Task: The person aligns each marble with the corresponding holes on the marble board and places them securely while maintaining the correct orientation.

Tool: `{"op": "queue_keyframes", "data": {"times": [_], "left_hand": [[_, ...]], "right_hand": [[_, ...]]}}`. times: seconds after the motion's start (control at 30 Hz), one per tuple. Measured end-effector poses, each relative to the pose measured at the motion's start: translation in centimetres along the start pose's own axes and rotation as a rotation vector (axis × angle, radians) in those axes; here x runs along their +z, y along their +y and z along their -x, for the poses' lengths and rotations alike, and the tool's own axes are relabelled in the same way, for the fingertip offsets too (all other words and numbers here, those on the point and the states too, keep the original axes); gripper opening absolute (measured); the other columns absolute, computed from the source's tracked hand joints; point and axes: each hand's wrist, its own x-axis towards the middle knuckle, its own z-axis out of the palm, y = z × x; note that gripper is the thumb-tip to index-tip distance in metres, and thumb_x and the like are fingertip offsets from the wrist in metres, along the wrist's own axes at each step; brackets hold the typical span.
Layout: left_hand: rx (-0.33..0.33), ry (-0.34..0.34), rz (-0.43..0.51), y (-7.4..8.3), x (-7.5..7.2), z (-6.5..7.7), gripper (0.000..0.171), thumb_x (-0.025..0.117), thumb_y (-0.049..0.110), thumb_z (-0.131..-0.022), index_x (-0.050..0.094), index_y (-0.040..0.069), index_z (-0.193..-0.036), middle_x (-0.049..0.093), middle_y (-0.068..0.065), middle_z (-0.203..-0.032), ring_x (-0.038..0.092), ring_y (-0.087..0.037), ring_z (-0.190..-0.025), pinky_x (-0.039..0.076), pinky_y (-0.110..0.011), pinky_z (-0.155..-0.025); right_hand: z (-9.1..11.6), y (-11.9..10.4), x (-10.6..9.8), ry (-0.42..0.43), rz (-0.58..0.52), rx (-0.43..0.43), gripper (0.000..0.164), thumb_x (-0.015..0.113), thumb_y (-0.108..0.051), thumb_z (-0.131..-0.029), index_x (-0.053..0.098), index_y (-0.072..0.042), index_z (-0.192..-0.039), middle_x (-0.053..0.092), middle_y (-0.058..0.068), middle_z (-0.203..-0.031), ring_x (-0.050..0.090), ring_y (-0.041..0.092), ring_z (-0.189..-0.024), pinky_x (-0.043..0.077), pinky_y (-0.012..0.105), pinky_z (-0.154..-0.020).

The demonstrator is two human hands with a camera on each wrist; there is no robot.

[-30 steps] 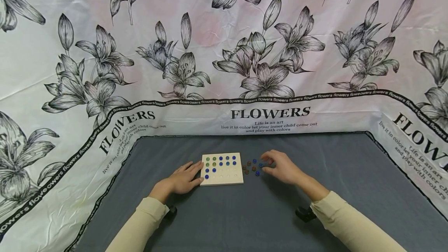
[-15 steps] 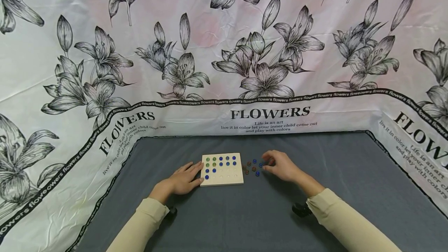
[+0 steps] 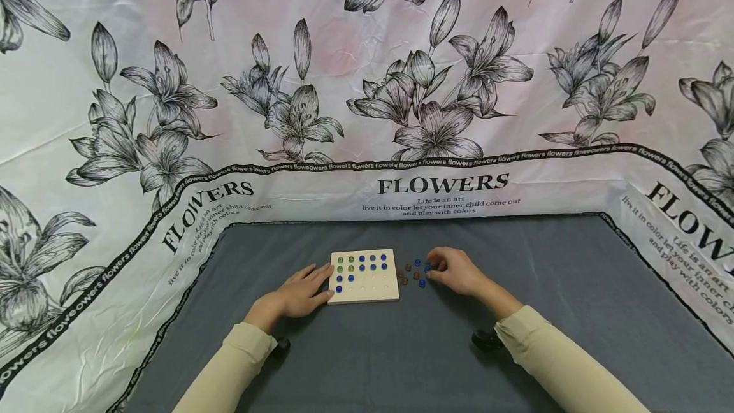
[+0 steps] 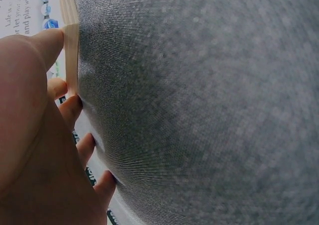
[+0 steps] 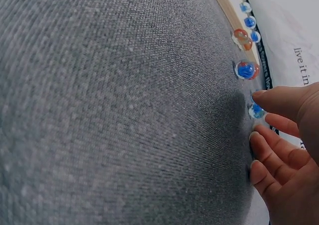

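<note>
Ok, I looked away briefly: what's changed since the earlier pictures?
The right sleeve moved leftward, while the right grip shifted only slightly, right by a blue marble; I can't tell whether that's held. The left grip stayed at the left edge of the board, whose set marbles look unchanged.

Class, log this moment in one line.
left hand: touching board | right hand: at blue marble, grip unclear | loose marbles: beside board

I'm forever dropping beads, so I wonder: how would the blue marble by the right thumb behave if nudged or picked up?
The blue marble looks round, so it would probably roll if nudged, though the visible weave of the grey cloth may slow it. Its clear, shiny surface suggests glass: likely stiff and perhaps slippery to pinch.
</note>
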Motion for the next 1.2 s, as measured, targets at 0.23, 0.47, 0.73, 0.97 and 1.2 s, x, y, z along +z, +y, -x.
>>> {"op": "queue_keyframes", "data": {"times": [0.23, 0.47, 0.73, 0.97, 1.2], "left_hand": [[-0.008, -0.002, -0.013, -0.04, 0.1, -0.11, 0.064, 0.045, 0.043, -0.11, 0.025, 0.015, -0.165, 0.022, -0.005, -0.17, 0.016, -0.037, -0.156, 0.017, -0.06, -0.124], [-0.01, -0.007, 0.0, 0.03, -0.03, -0.16, 0.064, 0.045, 0.042, -0.11, 0.025, 0.015, -0.165, 0.021, -0.005, -0.17, 0.015, -0.038, -0.156, 0.016, -0.061, -0.123], [-0.013, -0.003, 0.007, -0.12, 0.21, -0.1, 0.066, 0.044, 0.044, -0.11, 0.022, 0.017, -0.165, 0.019, -0.004, -0.171, 0.013, -0.037, -0.157, 0.014, -0.06, -0.124], [-0.017, 0.008, 0.008, -0.48, 0.66, -0.28, 0.066, 0.045, 0.045, -0.109, 0.024, 0.018, -0.165, 0.021, -0.002, -0.171, 0.014, -0.036, -0.157, 0.014, -0.06, -0.124], [-0.02, 0.014, 0.013, -0.61, 0.72, -0.29, 0.066, 0.046, 0.045, -0.109, 0.023, 0.019, -0.165, 0.02, -0.001, -0.171, 0.013, -0.035, -0.157, 0.014, -0.058, -0.125]], "right_hand": [[-0.26, 0.09, 0.21, -0.009, 0.007, 0.026, 0.028, 0.077, -0.009, -0.091, 0.07, 0.003, -0.115, 0.068, 0.011, -0.1, 0.061, 0.02, -0.085, 0.051, 0.039, -0.074], [-0.49, 0.28, 0.46, -0.004, 0.015, 0.031, 0.019, 0.077, -0.008, -0.09, 0.072, -0.001, -0.107, 0.068, 0.007, -0.094, 0.059, 0.017, -0.082, 0.05, 0.038, -0.072], [-0.36, -0.23, 0.54, -0.002, 0.016, 0.027, 0.013, 0.076, -0.006, -0.091, 0.073, -0.001, -0.102, 0.067, 0.004, -0.088, 0.058, 0.015, -0.077, 0.049, 0.037, -0.07], [-0.24, -0.42, 0.68, 0.003, 0.012, 0.037, 0.01, 0.076, -0.006, -0.091, 0.073, -0.002, -0.1, 0.067, 0.002, -0.085, 0.057, 0.013, -0.074, 0.048, 0.034, -0.068], [-0.22, -0.35, 0.42, -0.007, -0.01, 0.018, 0.009, 0.076, -0.006, -0.091, 0.073, -0.001, -0.099, 0.067, 0.002, -0.084, 0.058, 0.013, -0.073, 0.05, 0.034, -0.067]]}}
